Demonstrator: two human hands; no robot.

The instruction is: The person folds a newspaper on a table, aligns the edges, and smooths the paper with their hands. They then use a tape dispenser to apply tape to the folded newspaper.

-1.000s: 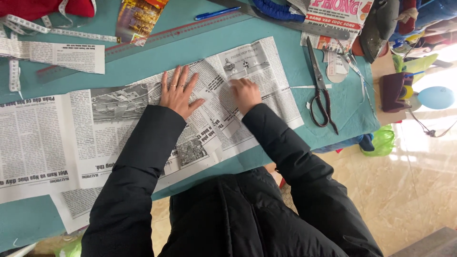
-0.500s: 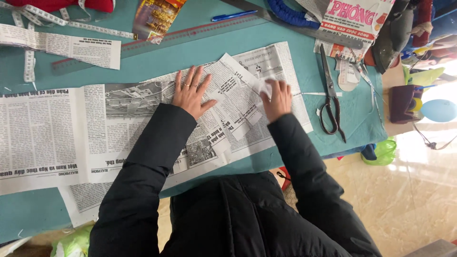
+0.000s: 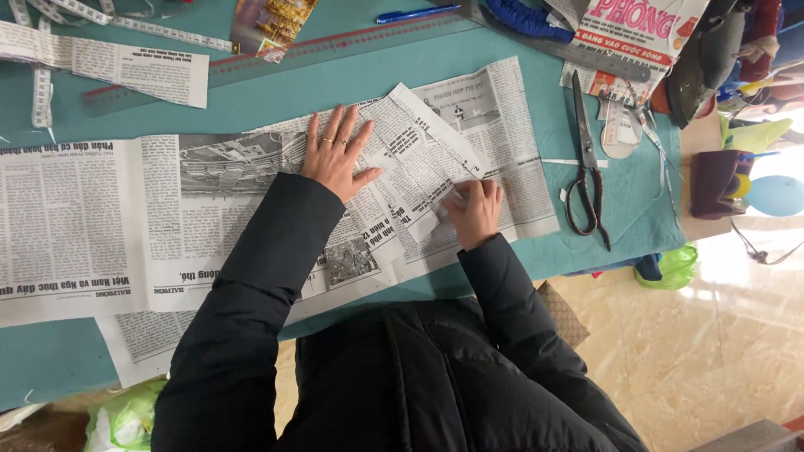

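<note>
Sheets of newspaper (image 3: 100, 226) lie spread over a teal table (image 3: 50, 368). My left hand (image 3: 336, 155) rests flat with its fingers apart on the middle of the paper. My right hand (image 3: 474, 211) pinches a folded corner flap of the newspaper (image 3: 423, 159), which is turned over toward the left. Both arms wear black sleeves.
Black scissors (image 3: 586, 167) lie right of the paper. A long clear ruler (image 3: 276, 54), a blue pen (image 3: 416, 14), a measuring tape (image 3: 42, 92), a newspaper strip (image 3: 109, 65) and a magazine (image 3: 641, 29) lie along the far side. A dark red pen holder (image 3: 714, 182) stands at the right edge.
My right hand slid from the paper's right side toward me and inward, folding the corner flap over. My left hand stayed pressed flat on the paper.
</note>
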